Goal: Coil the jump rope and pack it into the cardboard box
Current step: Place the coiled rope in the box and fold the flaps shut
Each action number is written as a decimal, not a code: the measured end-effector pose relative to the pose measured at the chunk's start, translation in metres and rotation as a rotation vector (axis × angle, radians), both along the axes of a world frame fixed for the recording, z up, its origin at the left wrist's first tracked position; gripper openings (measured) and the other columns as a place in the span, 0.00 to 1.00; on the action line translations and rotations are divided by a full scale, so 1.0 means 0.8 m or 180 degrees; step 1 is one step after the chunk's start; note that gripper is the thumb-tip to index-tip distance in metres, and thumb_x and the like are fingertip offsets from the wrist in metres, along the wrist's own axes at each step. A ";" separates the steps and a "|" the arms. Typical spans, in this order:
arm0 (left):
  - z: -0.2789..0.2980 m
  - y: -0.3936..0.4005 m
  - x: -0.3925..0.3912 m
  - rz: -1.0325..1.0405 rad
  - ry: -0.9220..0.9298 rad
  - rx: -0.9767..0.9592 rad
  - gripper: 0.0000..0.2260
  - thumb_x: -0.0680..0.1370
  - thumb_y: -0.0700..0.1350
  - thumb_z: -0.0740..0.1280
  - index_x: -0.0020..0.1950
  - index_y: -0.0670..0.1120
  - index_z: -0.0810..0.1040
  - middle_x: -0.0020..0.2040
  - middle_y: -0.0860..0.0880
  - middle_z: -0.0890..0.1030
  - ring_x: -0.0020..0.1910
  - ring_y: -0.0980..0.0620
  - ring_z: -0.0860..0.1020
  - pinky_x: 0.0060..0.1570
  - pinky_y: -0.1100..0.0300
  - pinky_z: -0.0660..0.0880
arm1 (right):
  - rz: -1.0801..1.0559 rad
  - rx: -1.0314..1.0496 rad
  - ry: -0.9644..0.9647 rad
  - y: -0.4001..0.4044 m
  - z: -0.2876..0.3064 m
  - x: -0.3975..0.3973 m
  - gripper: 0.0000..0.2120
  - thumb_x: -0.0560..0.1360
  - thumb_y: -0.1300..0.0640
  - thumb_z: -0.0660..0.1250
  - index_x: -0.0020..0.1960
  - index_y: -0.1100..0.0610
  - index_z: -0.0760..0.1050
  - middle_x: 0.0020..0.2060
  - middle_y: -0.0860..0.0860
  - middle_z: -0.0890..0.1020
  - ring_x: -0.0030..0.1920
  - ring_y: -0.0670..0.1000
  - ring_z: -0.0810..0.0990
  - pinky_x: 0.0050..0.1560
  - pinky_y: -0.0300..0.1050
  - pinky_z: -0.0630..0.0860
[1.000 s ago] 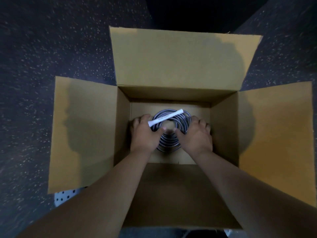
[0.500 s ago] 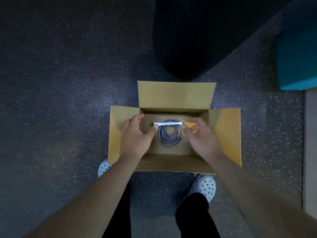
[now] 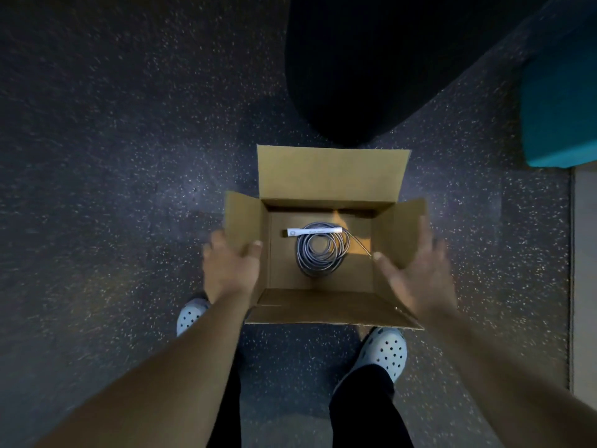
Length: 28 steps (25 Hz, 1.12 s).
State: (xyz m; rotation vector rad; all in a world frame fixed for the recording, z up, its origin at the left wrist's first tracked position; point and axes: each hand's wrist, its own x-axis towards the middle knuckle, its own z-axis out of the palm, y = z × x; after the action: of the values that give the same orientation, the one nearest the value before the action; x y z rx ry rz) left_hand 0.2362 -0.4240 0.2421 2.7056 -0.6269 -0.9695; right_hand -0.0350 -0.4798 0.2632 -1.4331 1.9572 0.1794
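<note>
A brown corrugated cardboard box is seen from above with all four flaps folded outward, standing on a dark floor flecked with pale speckles. On the flat bottom of the box the jump rope is laid as a round grey coil of many thin loops, with a smooth white cylindrical handle resting across its far edge; one loose strand is bent toward the right wall. The left hand is placed at the left flap, thumb over the edge, fingers spread loosely and grasping nothing. The right hand is held at the right flap, blurred, fingers splayed and released. Perforated white clogs are seen below the box. A teal block is set at the far right, and a dark rounded mass at the far side.
</note>
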 end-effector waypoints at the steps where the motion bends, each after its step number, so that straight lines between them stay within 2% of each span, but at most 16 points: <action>1: 0.004 0.000 -0.018 -0.0260 0.0087 -0.0147 0.31 0.73 0.59 0.71 0.72 0.52 0.66 0.67 0.45 0.71 0.63 0.43 0.75 0.53 0.47 0.74 | 0.0176 -0.0015 -0.0159 0.010 0.002 0.018 0.54 0.70 0.34 0.71 0.81 0.43 0.38 0.76 0.60 0.62 0.73 0.66 0.68 0.65 0.67 0.72; 4: -0.006 -0.001 -0.053 -0.1172 0.0479 -0.0401 0.27 0.77 0.61 0.65 0.75 0.60 0.62 0.74 0.49 0.63 0.72 0.45 0.66 0.62 0.44 0.72 | 0.0793 0.0095 -0.0187 0.035 -0.024 0.054 0.53 0.72 0.31 0.66 0.82 0.46 0.36 0.77 0.57 0.62 0.73 0.62 0.69 0.65 0.62 0.74; 5: -0.019 -0.001 -0.059 -0.1594 0.0572 -0.0341 0.28 0.79 0.61 0.62 0.77 0.60 0.58 0.78 0.51 0.59 0.75 0.45 0.60 0.66 0.42 0.68 | 0.0970 0.0140 -0.0140 0.038 -0.040 0.059 0.51 0.73 0.31 0.64 0.82 0.49 0.39 0.78 0.56 0.61 0.73 0.61 0.68 0.66 0.60 0.74; 7: -0.052 -0.003 -0.060 -0.2502 0.0530 0.0012 0.30 0.81 0.60 0.58 0.80 0.60 0.50 0.82 0.54 0.48 0.80 0.45 0.47 0.74 0.38 0.55 | 0.1524 0.0150 0.0121 0.035 -0.074 0.060 0.45 0.76 0.32 0.60 0.82 0.53 0.47 0.79 0.55 0.59 0.75 0.60 0.65 0.70 0.59 0.69; 9: -0.085 -0.007 -0.053 -0.3401 0.0046 0.0340 0.33 0.81 0.56 0.59 0.82 0.57 0.45 0.83 0.51 0.39 0.80 0.43 0.38 0.76 0.37 0.42 | 0.2367 0.0076 0.0569 0.028 -0.105 0.048 0.40 0.79 0.34 0.56 0.82 0.54 0.49 0.82 0.55 0.52 0.81 0.60 0.55 0.77 0.61 0.58; 11: -0.122 -0.005 -0.040 -0.4208 -0.0703 0.0691 0.39 0.79 0.54 0.64 0.82 0.53 0.42 0.82 0.46 0.36 0.79 0.39 0.36 0.75 0.35 0.38 | 0.3330 0.0044 0.0982 0.017 -0.141 0.018 0.39 0.81 0.38 0.54 0.83 0.55 0.42 0.83 0.57 0.42 0.82 0.61 0.43 0.79 0.64 0.46; 13: -0.146 0.001 -0.034 -0.4620 -0.1274 0.1145 0.42 0.78 0.50 0.65 0.82 0.50 0.39 0.81 0.43 0.33 0.79 0.37 0.34 0.73 0.34 0.35 | 0.4078 -0.0023 0.1302 0.006 -0.168 -0.012 0.40 0.82 0.40 0.53 0.82 0.56 0.37 0.81 0.60 0.37 0.81 0.62 0.39 0.79 0.65 0.43; 16: -0.149 0.000 -0.048 -0.4644 -0.1540 0.1574 0.38 0.79 0.47 0.61 0.82 0.46 0.40 0.80 0.39 0.33 0.78 0.35 0.33 0.73 0.33 0.34 | 0.4377 -0.0028 0.1541 -0.001 -0.180 -0.029 0.40 0.82 0.39 0.53 0.82 0.57 0.36 0.80 0.63 0.36 0.81 0.64 0.38 0.79 0.66 0.42; 18: -0.136 -0.004 -0.060 -0.4536 -0.1443 0.1461 0.40 0.77 0.46 0.65 0.82 0.46 0.44 0.81 0.38 0.36 0.78 0.33 0.36 0.74 0.32 0.38 | 0.4311 0.0016 0.1442 -0.001 -0.171 -0.021 0.39 0.82 0.40 0.53 0.82 0.57 0.37 0.81 0.62 0.37 0.81 0.63 0.39 0.79 0.65 0.44; 20: -0.114 -0.007 -0.063 -0.4375 -0.1166 0.1121 0.39 0.75 0.45 0.67 0.81 0.47 0.49 0.82 0.38 0.40 0.79 0.33 0.41 0.75 0.34 0.44 | 0.4053 0.0011 0.1106 0.001 -0.146 -0.005 0.38 0.82 0.42 0.56 0.83 0.56 0.43 0.82 0.60 0.41 0.82 0.61 0.43 0.80 0.63 0.46; 22: -0.091 -0.006 -0.061 -0.4199 -0.0827 0.0711 0.35 0.77 0.51 0.66 0.80 0.48 0.53 0.82 0.40 0.45 0.80 0.35 0.45 0.76 0.35 0.46 | 0.3773 -0.0043 0.0862 0.002 -0.116 0.006 0.37 0.82 0.42 0.57 0.83 0.54 0.46 0.83 0.57 0.43 0.82 0.59 0.46 0.80 0.61 0.47; 24: -0.061 -0.004 -0.058 -0.4035 -0.0433 0.0440 0.33 0.79 0.60 0.60 0.80 0.50 0.53 0.83 0.42 0.48 0.81 0.38 0.45 0.77 0.37 0.46 | 0.3550 0.0021 0.0761 0.002 -0.085 0.015 0.36 0.82 0.40 0.54 0.83 0.53 0.43 0.83 0.55 0.41 0.83 0.57 0.44 0.80 0.59 0.46; 26: -0.037 -0.002 -0.055 -0.3914 -0.0018 0.0476 0.37 0.77 0.69 0.55 0.82 0.52 0.51 0.83 0.45 0.48 0.81 0.40 0.44 0.77 0.38 0.44 | 0.3393 0.0114 0.0696 0.005 -0.067 0.024 0.36 0.82 0.39 0.51 0.83 0.51 0.40 0.82 0.54 0.39 0.83 0.56 0.43 0.81 0.58 0.45; 28: -0.018 -0.001 -0.055 -0.3967 0.0430 0.0700 0.45 0.71 0.76 0.54 0.82 0.54 0.48 0.83 0.46 0.46 0.81 0.42 0.42 0.77 0.38 0.43 | 0.3309 0.0235 0.0628 0.007 -0.055 0.030 0.36 0.82 0.38 0.51 0.83 0.50 0.39 0.83 0.53 0.39 0.83 0.55 0.42 0.81 0.58 0.44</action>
State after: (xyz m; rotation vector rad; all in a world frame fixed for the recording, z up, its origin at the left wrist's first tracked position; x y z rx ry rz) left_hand 0.1924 -0.4245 0.2279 2.1634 -2.3823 -1.4416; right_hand -0.0111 -0.4745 0.2189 -2.3086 1.1299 0.8613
